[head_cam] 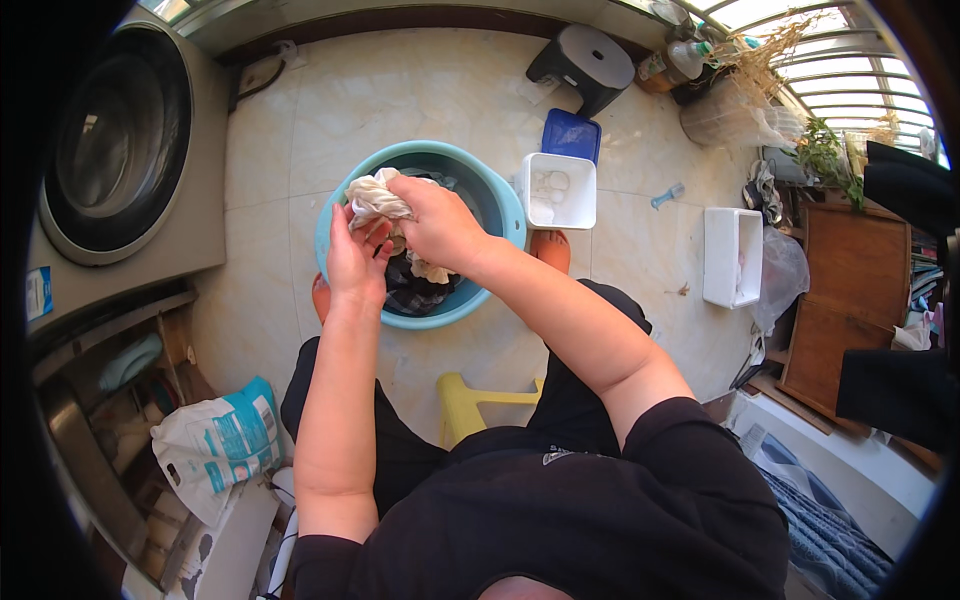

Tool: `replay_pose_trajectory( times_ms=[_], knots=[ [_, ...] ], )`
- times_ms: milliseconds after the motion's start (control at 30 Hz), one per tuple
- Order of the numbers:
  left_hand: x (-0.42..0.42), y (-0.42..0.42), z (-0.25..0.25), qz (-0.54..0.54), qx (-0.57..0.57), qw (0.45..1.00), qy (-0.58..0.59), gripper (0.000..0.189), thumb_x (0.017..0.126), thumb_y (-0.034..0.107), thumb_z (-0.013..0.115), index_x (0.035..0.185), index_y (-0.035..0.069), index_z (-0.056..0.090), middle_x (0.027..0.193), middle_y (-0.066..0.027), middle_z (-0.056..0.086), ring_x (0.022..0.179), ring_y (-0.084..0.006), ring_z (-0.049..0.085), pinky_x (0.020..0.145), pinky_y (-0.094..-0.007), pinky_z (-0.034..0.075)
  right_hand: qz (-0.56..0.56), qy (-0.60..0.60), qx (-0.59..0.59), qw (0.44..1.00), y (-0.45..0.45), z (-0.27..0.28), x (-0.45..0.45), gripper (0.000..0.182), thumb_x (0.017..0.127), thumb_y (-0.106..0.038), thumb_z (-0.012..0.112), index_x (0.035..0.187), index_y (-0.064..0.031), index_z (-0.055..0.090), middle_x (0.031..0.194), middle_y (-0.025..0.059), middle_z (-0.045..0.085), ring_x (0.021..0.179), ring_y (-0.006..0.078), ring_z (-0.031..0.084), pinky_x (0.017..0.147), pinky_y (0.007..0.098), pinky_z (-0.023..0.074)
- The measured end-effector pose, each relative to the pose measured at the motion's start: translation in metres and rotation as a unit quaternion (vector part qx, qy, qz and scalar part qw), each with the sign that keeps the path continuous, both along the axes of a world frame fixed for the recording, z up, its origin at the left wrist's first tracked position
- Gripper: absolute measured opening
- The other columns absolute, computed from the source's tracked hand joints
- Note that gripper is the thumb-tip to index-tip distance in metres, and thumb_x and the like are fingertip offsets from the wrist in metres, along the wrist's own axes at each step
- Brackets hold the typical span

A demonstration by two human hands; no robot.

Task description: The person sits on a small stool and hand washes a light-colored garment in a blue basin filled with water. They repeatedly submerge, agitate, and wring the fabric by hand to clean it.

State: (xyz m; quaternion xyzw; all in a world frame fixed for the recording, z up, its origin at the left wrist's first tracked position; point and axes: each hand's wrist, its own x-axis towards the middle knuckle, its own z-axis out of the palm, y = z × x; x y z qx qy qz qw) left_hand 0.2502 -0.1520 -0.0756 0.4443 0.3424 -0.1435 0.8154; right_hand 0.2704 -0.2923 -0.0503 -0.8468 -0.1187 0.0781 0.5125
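A cream-coloured cloth (pixel 380 196), bunched and twisted, is gripped in my right hand (pixel 442 225) above a light-blue plastic basin (pixel 486 296). My left hand (pixel 356 259) is cupped just below the bundle, palm turned towards it and fingers apart. Its fingertips come close to the cloth; whether they touch is hard to tell. Part of a cream cloth (pixel 429 270) hangs below my right hand into the basin. Dark checked fabric (pixel 412 292) lies at the near side inside it. My hands hide the middle of the basin.
Right of the basin stands a white square tub (pixel 559 191), with a blue lid (pixel 571 135) behind it. Farther off are a dark step stool (pixel 592 60), a small blue brush (pixel 667 196) and a white rectangular box (pixel 731 259). A front-loading washing machine (pixel 202 165) fills the left. A yellow stool (pixel 459 405) is beneath me.
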Motion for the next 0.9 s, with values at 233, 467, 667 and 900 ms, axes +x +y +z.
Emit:
replay_pose_trajectory(
  times_ms=[233, 467, 667, 900],
  knots=[
    [-0.001, 0.0, -0.004, 0.06, -0.22, 0.973, 0.029, 0.073, 0.09, 0.066, 0.035, 0.139, 0.012, 0.035, 0.134, -0.0192, 0.044, 0.126, -0.0338, 0.043, 0.103, -0.0499, 0.039, 0.13, -0.014, 0.048, 0.99, 0.005, 0.02, 0.001, 0.038, 0.075, 0.005, 0.058, 0.11, -0.0108, 0.061, 0.116, 0.0099, 0.051, 0.107, 0.0307, 0.054, 0.088, 0.0384, 0.0458],
    [-0.008, -0.008, 0.027, -0.029, -0.295, 0.955, -0.013, 0.069, 0.09, 0.059, 0.039, 0.132, 0.005, 0.045, 0.133, -0.0167, 0.049, 0.117, -0.0333, 0.051, 0.1, -0.0431, 0.041, 0.336, 0.13, 0.182, 0.915, 0.001, 0.047, -0.02, 0.028, 0.078, -0.002, 0.062, 0.106, -0.0055, 0.059, 0.109, 0.0121, 0.058, 0.104, 0.0287, 0.058, 0.09, 0.0372, 0.0446],
    [-0.023, 0.012, -0.034, -0.076, -0.324, 0.943, -0.023, 0.044, 0.096, 0.035, 0.041, 0.126, 0.004, 0.051, 0.119, -0.0162, 0.059, 0.109, -0.029, 0.057, 0.098, -0.041, 0.044, 0.357, 0.128, 0.147, 0.914, 0.015, 0.054, -0.041, 0.033, 0.079, -0.015, 0.065, 0.109, -0.0066, 0.055, 0.097, 0.0158, 0.063, 0.094, 0.0337, 0.061, 0.082, 0.0408, 0.0474],
    [-0.028, -0.017, -0.028, -0.015, -0.311, 0.945, -0.103, 0.04, 0.093, 0.04, 0.048, 0.116, 0.008, 0.054, 0.116, -0.0059, 0.059, 0.104, -0.0213, 0.058, 0.094, -0.0392, 0.046, 0.169, -0.192, 0.003, 0.967, 0.038, 0.023, -0.062, 0.04, 0.066, -0.036, 0.077, 0.085, -0.0082, 0.055, 0.075, 0.0101, 0.05, 0.077, 0.0276, 0.059, 0.062, 0.0403, 0.0476]
  ],
)
